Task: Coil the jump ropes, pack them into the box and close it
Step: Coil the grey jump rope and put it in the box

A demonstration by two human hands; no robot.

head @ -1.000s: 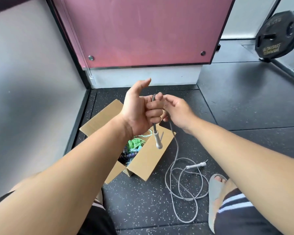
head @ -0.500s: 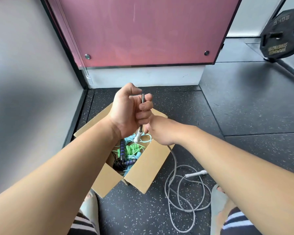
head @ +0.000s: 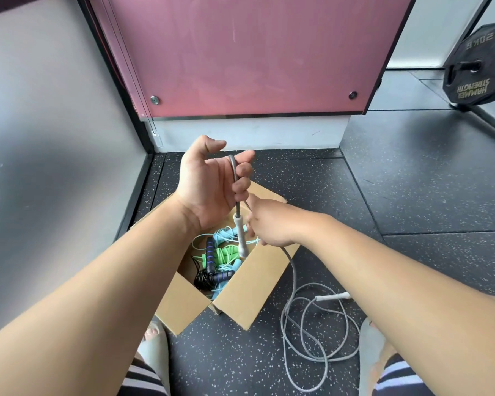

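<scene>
One grey rope (head: 290, 270) is held above an open box (head: 240, 292), its cord bent into a loop over the fingers (head: 244, 170) of the left hand (head: 209, 181), which curl round it while the thumb stands free. One pale handle (head: 240, 238) hangs straight down from that loop, over the mouth of the box. The right hand (head: 269, 224) sits just below the left, close beside the handle; it closes on the cord, though its fingertips are hidden behind the hand. From under the right wrist the cord drops past the box's right flap to the floor (head: 383, 181), where the rest lies in loose, overlapping rings beside the box, the second handle (head: 333, 297) resting among them. Inside the box three more ropes lie tangled: a black rope (head: 210, 257) with blue-banded handles, a green rope (head: 226, 252) and a light blue rope (head: 226, 232). The box stands with flaps spread on the dark speckled floor in a corner, near a pink panel (head: 255, 52) fixed with two bolts above a white base. A grey wall (head: 55, 138) rises on the left, and a black weight plate (head: 477, 67) leans at far right. Pale slippers (head: 155, 347) and striped shorts (head: 143, 381) show along the bottom edge
</scene>
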